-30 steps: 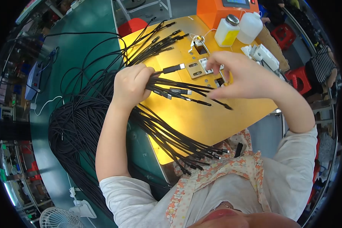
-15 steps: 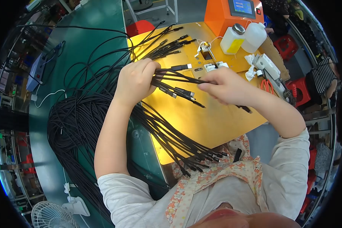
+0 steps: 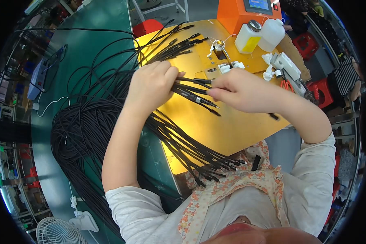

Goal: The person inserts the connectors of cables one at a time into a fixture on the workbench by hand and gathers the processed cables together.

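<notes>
My left hand (image 3: pixel 153 84) is closed around a bunch of black cables (image 3: pixel 187 94), their connector ends sticking out to the right. My right hand (image 3: pixel 244 90) pinches some of these cable ends a short way from the left hand; a connector tip (image 3: pixel 274 116) shows below its wrist. The fingertips of the right hand are partly hidden. Another group of black cables (image 3: pixel 183 148) fans over the yellow board (image 3: pixel 215 138) toward my apron. More cable ends (image 3: pixel 179 46) lie at the board's far left. A big coil of black cable (image 3: pixel 83 130) rests to the left.
An orange machine with a screen (image 3: pixel 244 12) stands at the back. Beside it are a white bottle with a yellow label (image 3: pixel 248 37) and a second white bottle (image 3: pixel 271 35). Orange-handled scissors (image 3: pixel 286 85) lie at right. A white fan (image 3: pixel 59 232) stands at lower left on the green table (image 3: pixel 105 16).
Both hands have shifted slightly, the left one to the right and the right one a little left, narrowing the gap between them. Cable connectors between the hands have moved.
</notes>
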Motion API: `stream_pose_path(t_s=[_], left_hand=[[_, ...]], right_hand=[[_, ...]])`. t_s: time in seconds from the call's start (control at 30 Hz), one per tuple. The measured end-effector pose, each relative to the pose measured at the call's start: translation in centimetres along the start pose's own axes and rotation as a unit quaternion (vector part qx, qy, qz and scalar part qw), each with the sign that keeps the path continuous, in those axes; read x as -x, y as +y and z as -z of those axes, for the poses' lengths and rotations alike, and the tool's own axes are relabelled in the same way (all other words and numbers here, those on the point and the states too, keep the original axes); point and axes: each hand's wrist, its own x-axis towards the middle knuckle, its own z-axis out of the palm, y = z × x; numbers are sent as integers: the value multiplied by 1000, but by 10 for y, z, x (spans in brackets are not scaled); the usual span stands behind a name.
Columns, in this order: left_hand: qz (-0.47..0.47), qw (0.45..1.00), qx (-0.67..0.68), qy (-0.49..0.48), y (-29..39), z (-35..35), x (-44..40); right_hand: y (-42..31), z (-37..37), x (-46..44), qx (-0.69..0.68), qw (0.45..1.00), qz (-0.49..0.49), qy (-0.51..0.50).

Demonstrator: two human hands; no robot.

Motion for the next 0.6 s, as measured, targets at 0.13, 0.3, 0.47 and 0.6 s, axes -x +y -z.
stream_pose_path(t_s=[0.13, 0.3, 0.47, 0.6], left_hand=[[12, 999, 34, 14, 20, -6, -4], [3, 999, -15, 30, -14, -4, 6], [4, 1000, -4, 28, -5, -11, 4], [-8, 1000, 12, 13, -2, -15, 5]], right_hand=[[-8, -17, -22, -25, 998, -7, 54], [-11, 13, -5, -66, 997, -37, -7], [13, -11, -32, 64, 989, 90, 94], [-21, 0, -24, -78, 996, -46, -8]])
